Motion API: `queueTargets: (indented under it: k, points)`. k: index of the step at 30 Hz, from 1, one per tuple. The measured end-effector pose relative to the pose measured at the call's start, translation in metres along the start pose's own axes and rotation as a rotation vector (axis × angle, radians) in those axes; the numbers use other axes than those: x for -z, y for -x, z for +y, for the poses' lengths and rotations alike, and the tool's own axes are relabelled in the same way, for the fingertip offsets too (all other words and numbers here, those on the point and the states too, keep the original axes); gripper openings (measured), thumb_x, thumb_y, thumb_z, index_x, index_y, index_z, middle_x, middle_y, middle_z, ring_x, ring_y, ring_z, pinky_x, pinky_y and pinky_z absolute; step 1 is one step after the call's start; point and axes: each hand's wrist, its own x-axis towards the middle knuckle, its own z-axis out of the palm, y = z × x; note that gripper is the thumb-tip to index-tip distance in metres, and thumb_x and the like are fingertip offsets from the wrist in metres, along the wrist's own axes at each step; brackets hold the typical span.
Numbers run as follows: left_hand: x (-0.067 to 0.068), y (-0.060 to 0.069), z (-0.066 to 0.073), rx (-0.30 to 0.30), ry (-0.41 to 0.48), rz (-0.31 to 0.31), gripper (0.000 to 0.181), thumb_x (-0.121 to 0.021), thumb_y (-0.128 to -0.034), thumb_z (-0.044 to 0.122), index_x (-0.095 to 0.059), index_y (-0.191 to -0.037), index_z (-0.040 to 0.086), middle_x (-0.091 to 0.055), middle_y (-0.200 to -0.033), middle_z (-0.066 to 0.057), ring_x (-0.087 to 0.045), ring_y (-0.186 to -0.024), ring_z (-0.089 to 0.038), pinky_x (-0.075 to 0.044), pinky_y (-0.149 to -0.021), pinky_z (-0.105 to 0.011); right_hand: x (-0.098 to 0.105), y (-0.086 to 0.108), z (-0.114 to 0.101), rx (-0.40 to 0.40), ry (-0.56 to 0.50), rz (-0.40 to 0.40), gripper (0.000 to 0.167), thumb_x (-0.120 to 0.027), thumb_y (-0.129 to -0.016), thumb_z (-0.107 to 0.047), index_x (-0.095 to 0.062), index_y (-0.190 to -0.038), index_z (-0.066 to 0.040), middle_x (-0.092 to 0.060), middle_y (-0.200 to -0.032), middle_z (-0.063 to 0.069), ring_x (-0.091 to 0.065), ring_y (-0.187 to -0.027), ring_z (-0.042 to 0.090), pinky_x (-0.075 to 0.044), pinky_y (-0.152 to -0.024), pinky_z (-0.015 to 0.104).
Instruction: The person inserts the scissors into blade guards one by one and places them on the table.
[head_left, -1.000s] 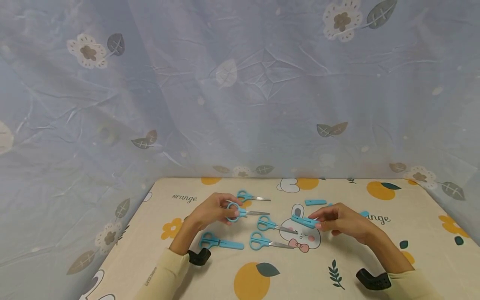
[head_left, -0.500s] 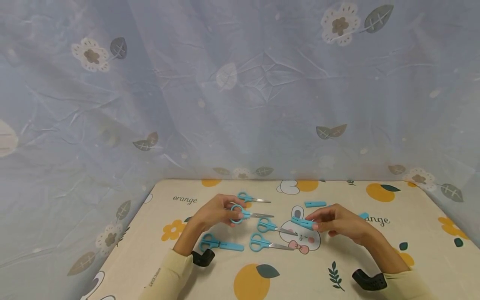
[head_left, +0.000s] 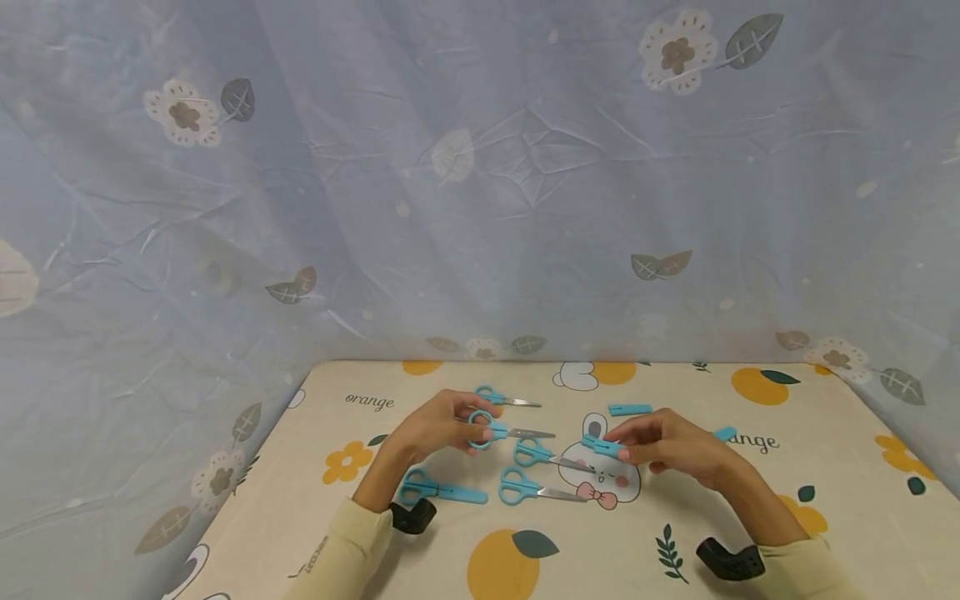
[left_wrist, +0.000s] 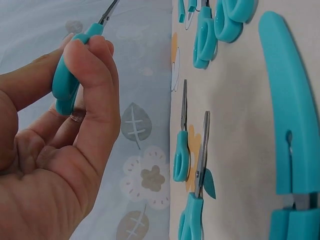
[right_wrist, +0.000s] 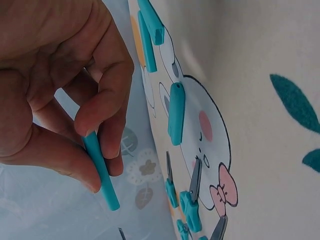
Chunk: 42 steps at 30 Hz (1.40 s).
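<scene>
While left wrist shows left hand (left_wrist: 67,155) gripping scissors (left_wrist: 64,82), head view adds right hand (head_left: 670,446) pinching a cap (head_left: 602,447)

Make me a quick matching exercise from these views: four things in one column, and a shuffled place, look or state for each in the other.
Column one
1. Left hand
2. Right hand
3. Covered scissors
4. Hanging backdrop

Column two
A. Lying sheathed on the tablecloth
B. Pinching a loose blue cover
C. Bluish grey, printed with flowers and leaves
D. Holding unsheathed scissors by the handle end

Right pairs: 1-D, 2-B, 3-A, 4-C
</scene>
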Motion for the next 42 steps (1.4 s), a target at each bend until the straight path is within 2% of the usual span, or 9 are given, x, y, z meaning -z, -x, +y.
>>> queueTargets:
  k: [9, 14, 21, 28, 33, 42]
  points:
    - [-0.005, -0.003, 0.003, -0.01, 0.017, -0.002, 0.033, -0.074, -0.1003, 0.002, -0.07, -0.133, 0.002, -0.063, -0.094, -0.004, -0.073, -0.083, -0.017, -0.067, -0.074, -0.033, 0.0, -0.003, 0.001, 0.04, 0.004, -0.024, 0.042, -0.077, -0.1, -0.02, -0.072, -0.135, 0.002, -0.07, -0.106, 0.005, -0.057, -0.089, 0.015, -0.051, -0.063, 0.026]
    - [-0.007, -0.005, 0.005, -0.027, 0.01, -0.009, 0.033, -0.073, -0.1008, 0.002, -0.07, -0.133, 0.002, -0.061, -0.094, -0.004, -0.073, -0.083, -0.017, -0.067, -0.074, -0.033, -0.001, -0.004, 0.001, 0.053, -0.004, -0.027, 0.041, -0.077, -0.1, -0.019, -0.071, -0.135, 0.003, -0.07, -0.105, 0.003, -0.058, -0.088, 0.015, -0.052, -0.064, 0.027]
    - [-0.01, -0.006, 0.007, -0.032, 0.007, -0.012, 0.032, -0.074, -0.1006, 0.003, -0.071, -0.133, 0.003, -0.061, -0.097, -0.007, -0.071, -0.082, -0.016, -0.068, -0.077, -0.038, -0.004, -0.007, -0.004, 0.062, -0.019, -0.038, 0.044, -0.076, -0.101, -0.019, -0.069, -0.137, 0.004, -0.069, -0.101, 0.002, -0.057, -0.085, 0.014, -0.051, -0.063, 0.026]
    - [-0.014, -0.007, 0.01, -0.036, 0.011, -0.022, 0.032, -0.073, -0.1011, 0.003, -0.07, -0.133, 0.002, -0.062, -0.097, -0.006, -0.072, -0.083, -0.017, -0.068, -0.076, -0.035, -0.006, -0.01, -0.005, 0.079, -0.027, -0.047, 0.044, -0.075, -0.102, -0.02, -0.068, -0.138, 0.005, -0.072, -0.104, -0.001, -0.059, -0.088, 0.012, -0.055, -0.065, 0.026]
    - [-0.017, -0.01, 0.012, -0.034, 0.019, -0.022, 0.032, -0.072, -0.1015, 0.002, -0.071, -0.133, 0.002, -0.062, -0.096, -0.008, -0.073, -0.084, -0.018, -0.069, -0.079, -0.041, -0.007, -0.012, -0.007, 0.102, -0.038, -0.057, 0.042, -0.075, -0.102, -0.018, -0.069, -0.136, 0.005, -0.072, -0.103, 0.0, -0.059, -0.088, 0.012, -0.055, -0.064, 0.026]
    - [-0.02, -0.016, 0.012, -0.03, 0.03, -0.023, 0.028, -0.073, -0.1011, 0.002, -0.071, -0.129, 0.003, -0.062, -0.092, -0.004, -0.074, -0.084, -0.018, -0.068, -0.077, -0.037, -0.008, -0.014, -0.009, 0.102, -0.041, -0.055, 0.043, -0.075, -0.102, -0.018, -0.068, -0.137, 0.006, -0.07, -0.099, 0.001, -0.06, -0.088, 0.012, -0.057, -0.065, 0.027]
